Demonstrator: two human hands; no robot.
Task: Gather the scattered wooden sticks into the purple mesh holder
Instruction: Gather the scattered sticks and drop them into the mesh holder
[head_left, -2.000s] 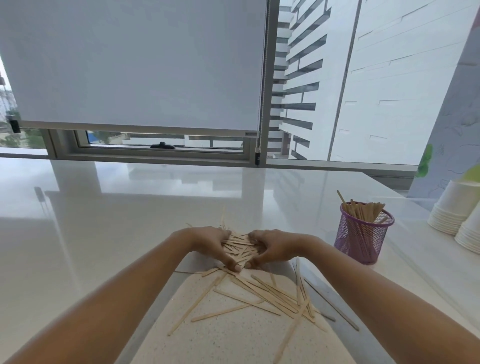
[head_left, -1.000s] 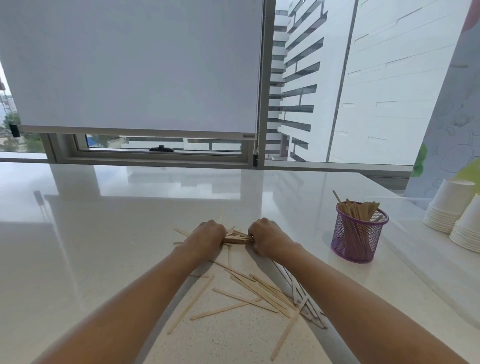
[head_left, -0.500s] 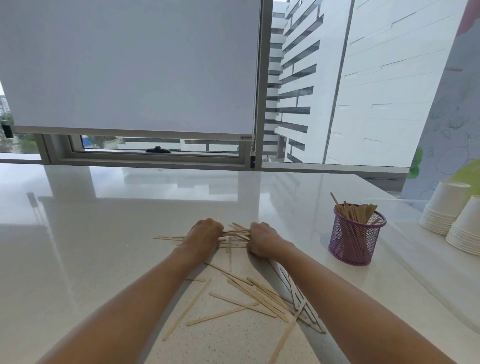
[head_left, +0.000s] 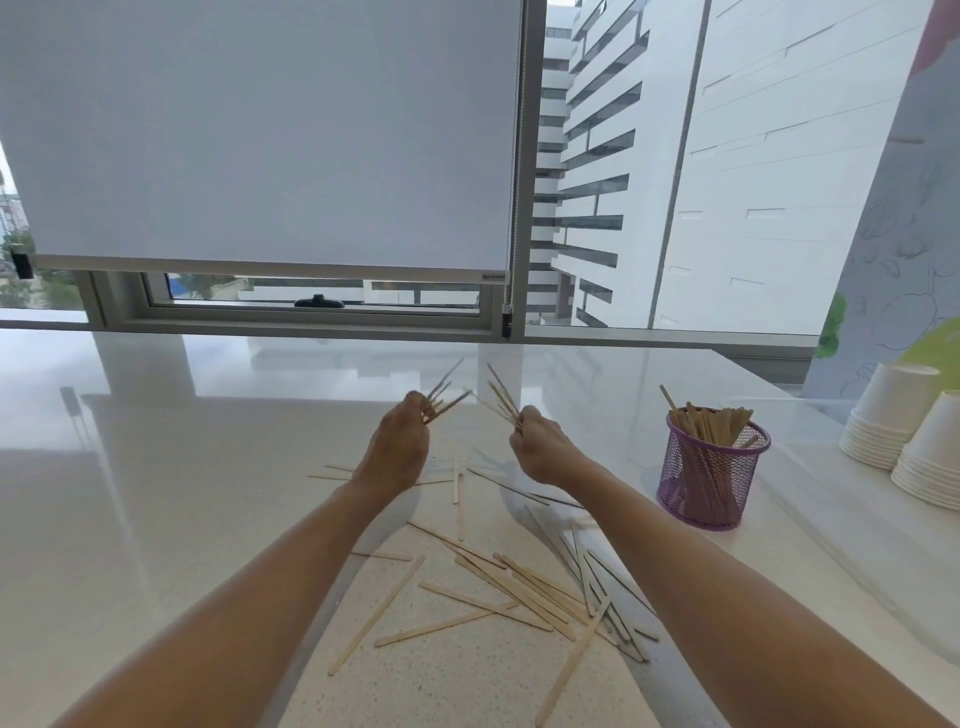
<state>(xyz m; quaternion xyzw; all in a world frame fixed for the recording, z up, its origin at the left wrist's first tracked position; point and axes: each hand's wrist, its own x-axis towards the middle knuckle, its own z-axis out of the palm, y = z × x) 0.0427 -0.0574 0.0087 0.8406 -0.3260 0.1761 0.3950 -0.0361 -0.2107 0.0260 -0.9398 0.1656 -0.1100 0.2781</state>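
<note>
My left hand (head_left: 396, 448) is raised above the white counter and grips a small bunch of wooden sticks (head_left: 445, 397) that fan up and to the right. My right hand (head_left: 540, 447) is raised beside it, gripping its own bunch of sticks (head_left: 501, 397) that point up and to the left. Several loose sticks (head_left: 511, 590) lie scattered on the counter below and between my forearms. The purple mesh holder (head_left: 710, 475) stands upright to the right of my right hand, with several sticks standing in it.
Two stacks of white paper cups (head_left: 914, 441) stand at the far right on a raised part of the white counter (head_left: 156, 467). A window with a lowered white blind (head_left: 260, 130) runs along the back edge.
Both hands were pressed together on the counter, bunching sticks. Now they have lifted off it and parted, each holding a bunch of sticks.
</note>
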